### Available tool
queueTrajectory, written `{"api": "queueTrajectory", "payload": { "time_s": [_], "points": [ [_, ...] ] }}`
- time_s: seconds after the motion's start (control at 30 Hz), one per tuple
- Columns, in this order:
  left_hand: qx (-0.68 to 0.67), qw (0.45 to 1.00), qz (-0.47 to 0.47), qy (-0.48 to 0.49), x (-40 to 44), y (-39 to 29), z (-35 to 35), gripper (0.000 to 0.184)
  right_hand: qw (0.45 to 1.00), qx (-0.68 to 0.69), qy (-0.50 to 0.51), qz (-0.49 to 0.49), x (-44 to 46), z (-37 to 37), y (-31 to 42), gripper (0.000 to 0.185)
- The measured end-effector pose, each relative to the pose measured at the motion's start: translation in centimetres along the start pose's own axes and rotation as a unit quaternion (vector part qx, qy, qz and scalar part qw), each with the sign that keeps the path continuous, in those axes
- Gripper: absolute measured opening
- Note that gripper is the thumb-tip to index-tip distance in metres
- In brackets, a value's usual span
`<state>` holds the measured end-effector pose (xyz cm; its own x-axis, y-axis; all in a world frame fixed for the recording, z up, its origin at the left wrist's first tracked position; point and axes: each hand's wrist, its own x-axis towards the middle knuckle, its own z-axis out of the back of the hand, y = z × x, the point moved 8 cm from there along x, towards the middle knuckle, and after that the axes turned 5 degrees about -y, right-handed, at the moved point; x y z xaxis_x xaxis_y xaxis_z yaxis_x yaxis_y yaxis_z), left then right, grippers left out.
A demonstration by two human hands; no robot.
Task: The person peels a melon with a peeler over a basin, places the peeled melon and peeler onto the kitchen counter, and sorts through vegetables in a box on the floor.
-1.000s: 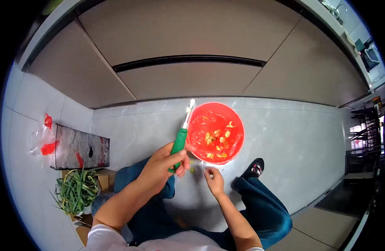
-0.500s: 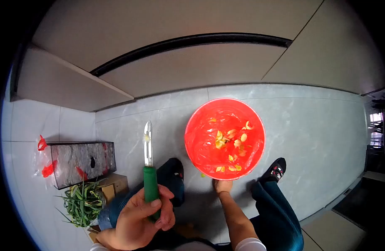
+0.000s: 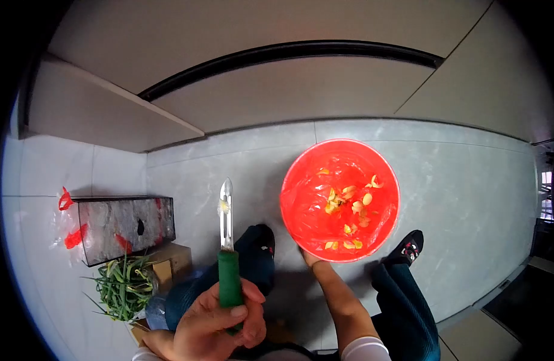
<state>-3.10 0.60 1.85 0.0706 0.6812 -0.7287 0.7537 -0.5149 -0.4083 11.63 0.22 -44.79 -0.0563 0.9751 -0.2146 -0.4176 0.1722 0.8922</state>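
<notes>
My left hand [image 3: 219, 319] is closed around the green handle of a peeler [image 3: 227, 240]. Its metal slotted blade points away from me, with a pale yellowish scrap stuck on it. To the right is a red bin [image 3: 395, 207], lined with a red plastic bag. Yellowish peelings [image 3: 358, 204] lie inside on the bag. My right hand [image 3: 311, 257] is at the near side of the bin, below the rim. The bin hides its fingers, so I cannot see how they grip.
On the left stands a dark-edged box stuffed with plastic bags [image 3: 129, 228]. Green onions [image 3: 123, 289] lie beside a cardboard box [image 3: 171, 262]. Cabinet fronts [image 3: 301, 84] line the far side of the grey tiled floor [image 3: 463, 198]. My shoes [image 3: 409, 246] flank the bin.
The view has shifted, moving most things rightward. The bin looks slightly larger, and my right hand shows farther left along its near side. My left hand still holds the peeler.
</notes>
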Motion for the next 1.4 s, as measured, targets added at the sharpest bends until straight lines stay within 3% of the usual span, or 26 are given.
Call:
{"api": "queueTrajectory", "payload": {
  "time_s": [0.03, 0.07, 0.13, 0.2, 0.23, 0.3, 0.47, 0.53, 0.6, 0.63, 0.67, 0.73, 0.93, 1.0, 1.03, 1.2, 1.33, 1.4],
  "points": [
    [0.003, 1.000, 0.004, -0.002, 0.0, 0.0, 0.1, 0.024, 1.000, 0.000, 0.000, 0.000, -0.1, -0.2, -0.7, 0.034],
    [0.004, 1.000, 0.009, -0.003, 0.0, 0.1, 0.2, 0.024, 0.989, -0.129, 0.031, 0.065, -0.4, -0.8, -0.5, 0.034],
    [-0.005, 1.000, 0.012, -0.004, -0.1, 0.2, 0.3, 0.025, 0.955, -0.258, 0.066, 0.129, -1.2, -1.2, -0.3, 0.035],
    [-0.012, 1.000, 0.012, -0.002, -0.2, 0.0, 0.2, 0.026, 0.983, -0.134, 0.032, 0.125, -1.3, 0.7, 2.5, 0.033],
    [0.011, 1.000, 0.027, 0.001, -0.3, 0.0, 0.0, 0.026, 0.982, -0.134, 0.033, 0.126, -1.7, 0.7, 2.1, 0.033],
    [0.032, 0.999, 0.042, 0.005, -0.4, 0.3, 0.0, 0.026, 0.916, -0.304, 0.043, 0.259, -3.9, -0.1, 2.4, 0.029],
    [0.030, 0.999, 0.011, 0.021, -0.3, 0.1, -0.2, 0.024, 0.921, -0.328, 0.056, 0.200, -4.5, -1.1, 0.5, 0.022],
    [0.034, 0.999, 0.009, 0.023, -0.2, -0.2, -0.8, 0.024, 0.924, -0.322, 0.054, 0.197, -4.0, 0.7, 4.7, 0.019],
    [0.037, 0.999, 0.004, 0.027, -0.2, -0.5, -1.2, 0.024, 0.950, -0.205, 0.230, 0.050, -3.8, 1.6, 10.5, 0.012],
    [0.037, 0.999, -0.009, 0.023, -0.3, -0.8, -1.3, 0.024, 0.961, -0.166, 0.154, 0.157, -4.1, 2.4, 13.3, 0.011],
    [0.038, 0.999, -0.022, 0.019, -0.3, -1.0, -1.2, 0.024, 0.968, -0.141, 0.139, 0.156, -4.3, 3.3, 16.4, 0.015],
    [0.030, 0.998, -0.037, 0.038, -0.3, -1.2, -1.2, 0.025, 0.963, -0.097, 0.073, 0.242, -5.0, 5.4, 23.1, 0.015],
    [0.045, 0.988, -0.142, 0.042, 0.1, -2.6, -0.2, 0.027, 0.940, -0.075, -0.056, 0.328, -6.0, 11.3, 33.5, 0.022],
    [0.017, 0.984, -0.166, 0.062, 0.2, -2.8, -0.1, 0.026, 0.909, -0.110, -0.216, 0.338, -5.8, 15.4, 34.9, 0.027],
    [0.012, 0.983, -0.172, 0.058, 0.4, -2.7, 0.0, 0.026, 0.905, -0.112, -0.220, 0.346, -5.2, 16.6, 35.9, 0.027],
    [0.103, 0.966, -0.232, 0.044, 1.3, -2.0, -0.2, 0.020, 0.929, -0.280, -0.140, 0.197, -2.3, 20.4, 35.8, 0.037],
    [0.150, 0.942, -0.291, 0.079, 2.2, -1.6, -0.9, 0.021, 0.917, -0.335, -0.072, 0.203, -4.6, 23.0, 38.2, 0.031],
    [0.175, 0.903, -0.387, 0.061, 1.6, -2.5, -1.2, 0.021, 0.915, -0.360, 0.008, 0.182, -4.7, 24.1, 36.4, 0.034]
  ]
}}
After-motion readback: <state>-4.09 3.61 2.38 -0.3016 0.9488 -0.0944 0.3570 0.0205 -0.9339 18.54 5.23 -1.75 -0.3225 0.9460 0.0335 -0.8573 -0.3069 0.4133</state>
